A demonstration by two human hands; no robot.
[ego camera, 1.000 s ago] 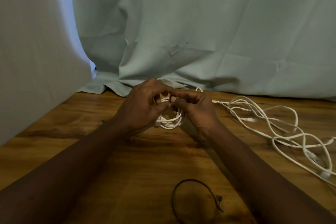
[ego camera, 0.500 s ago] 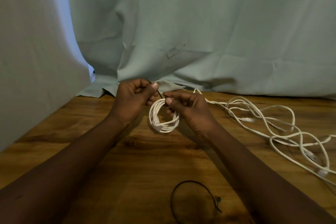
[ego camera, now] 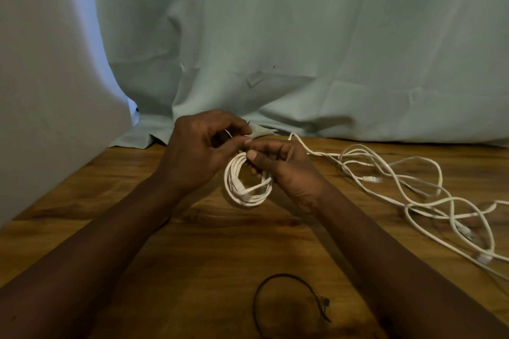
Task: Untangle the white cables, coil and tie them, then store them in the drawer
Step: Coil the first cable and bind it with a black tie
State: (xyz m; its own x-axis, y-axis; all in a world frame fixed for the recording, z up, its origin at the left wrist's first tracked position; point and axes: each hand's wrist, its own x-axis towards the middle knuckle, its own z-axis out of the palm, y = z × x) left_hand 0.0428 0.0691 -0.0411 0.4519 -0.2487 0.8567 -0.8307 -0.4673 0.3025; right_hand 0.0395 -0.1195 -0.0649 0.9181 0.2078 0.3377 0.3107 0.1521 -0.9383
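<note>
The person's right hand (ego camera: 283,170) pinches the top of a small coil (ego camera: 245,187) of white cable between thumb and fingers, holding it upright just above the wooden table (ego camera: 165,256). The left hand (ego camera: 201,151) is curled, its fingertips nipping a thin strand (ego camera: 228,133) right at the top of the coil; it is too fine to tell whether this is a tie or the cable's end. Half a second ago the left hand had drawn away to the left with a dark thread stretched between the hands. Now it has come back in, almost touching the right thumb. This looks like a tie being cinched round the coil, so the first cable seems nearly bound.

Well to the right, the loose cables (ego camera: 413,187) lie sprawled in tangled loops, not yet coiled. A black tie (ego camera: 292,303) rests on the table near the person, untouched. Pale cloth (ego camera: 303,49) hangs behind. No drawer is visible.
</note>
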